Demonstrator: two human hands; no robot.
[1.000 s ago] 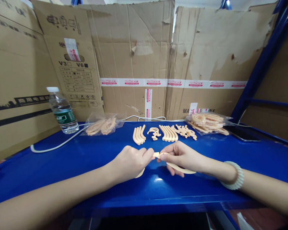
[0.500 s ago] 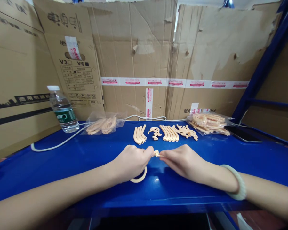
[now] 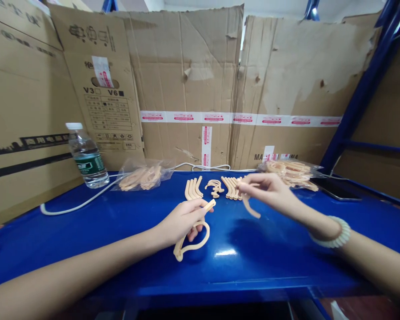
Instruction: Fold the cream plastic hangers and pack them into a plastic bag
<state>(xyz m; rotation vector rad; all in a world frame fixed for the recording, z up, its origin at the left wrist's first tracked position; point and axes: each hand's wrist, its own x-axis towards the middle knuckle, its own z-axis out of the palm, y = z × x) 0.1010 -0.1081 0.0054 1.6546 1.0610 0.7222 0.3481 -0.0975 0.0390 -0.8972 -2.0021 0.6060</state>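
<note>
My left hand [image 3: 180, 222] is closed on a pale wooden frame [image 3: 203, 242], whose curved part hangs below the fingers and whose straight end sticks out past the thumb. My right hand [image 3: 270, 189] pinches a curved wooden piece [image 3: 251, 208] above the blue table, to the right of the frame and apart from it. Behind the hands lie a row of curved strips [image 3: 194, 187], small curved pieces [image 3: 215, 186] and a second row of strips [image 3: 231, 187], which my right hand partly hides.
A water bottle [image 3: 88, 158] stands at the back left beside a white cable [image 3: 73, 206]. Plastic bags of wooden parts [image 3: 142, 175] lie at the back left and back right [image 3: 290, 171], with a phone [image 3: 336, 190] at the right. Cardboard [image 3: 186, 89] lines the back.
My hands have moved apart. The right one has gone up and right with a curved piece; the left has turned, showing more of the frame. The view has shifted slightly.
</note>
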